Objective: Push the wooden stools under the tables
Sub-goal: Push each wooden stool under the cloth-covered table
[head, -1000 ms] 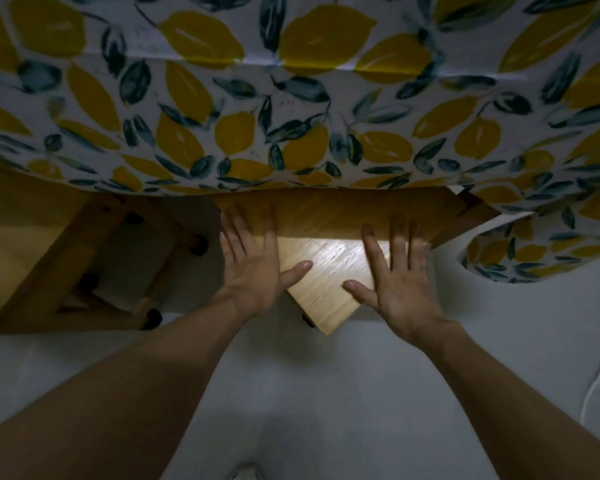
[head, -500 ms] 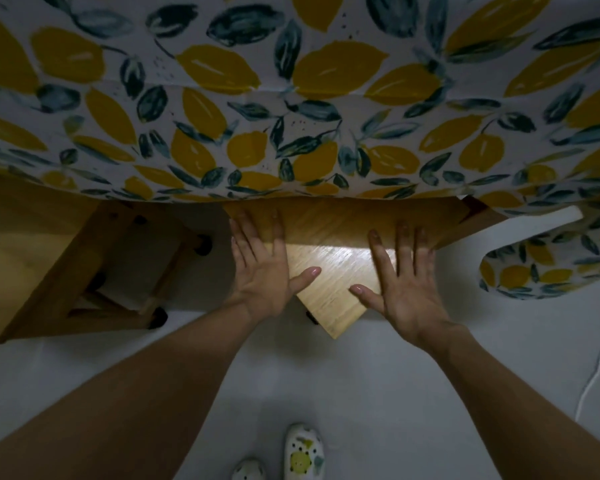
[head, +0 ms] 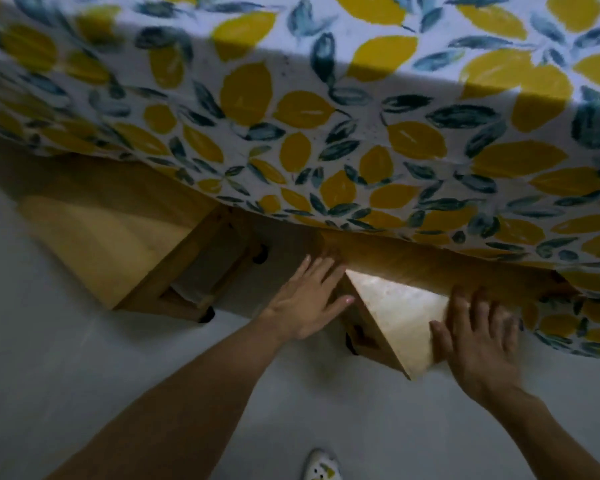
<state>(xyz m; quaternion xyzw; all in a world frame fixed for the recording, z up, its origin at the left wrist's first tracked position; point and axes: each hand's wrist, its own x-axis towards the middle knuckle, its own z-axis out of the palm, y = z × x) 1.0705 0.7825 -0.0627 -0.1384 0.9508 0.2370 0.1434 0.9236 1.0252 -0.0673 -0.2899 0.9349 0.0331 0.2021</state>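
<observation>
At the bottom edge a patterned white shoe [head: 321, 469] peeks into view on the pale grey floor [head: 66, 393]. Above it two bare forearms reach forward. The right hand [head: 478, 336] lies flat and spread on the near right edge of a wooden stool [head: 399, 313], fingers extended, thumb resting on the lit seat top; it grips nothing, only presses with the palm. The left hand [head: 307, 301] is likewise open, fingers straight and together, laid against the stool's left side near its upper corner, with the thumb pointing toward the seat. The stool sits corner-first toward the person, its near corner sticking out onto the floor while its far part is already in shadow beneath the hanging tablecloth [head: 326, 133]. One dark foot of a leg shows under its left edge. To the left, well apart from the hands, a second wooden stool [head: 118, 251] stands partly under the same cloth, its legs, crossbars and dark feet visible on its right side. The cloth, white with yellow lemons and blue-green leaves, fills the upper half of the view and drapes down over the table edge; the table itself is hidden.
</observation>
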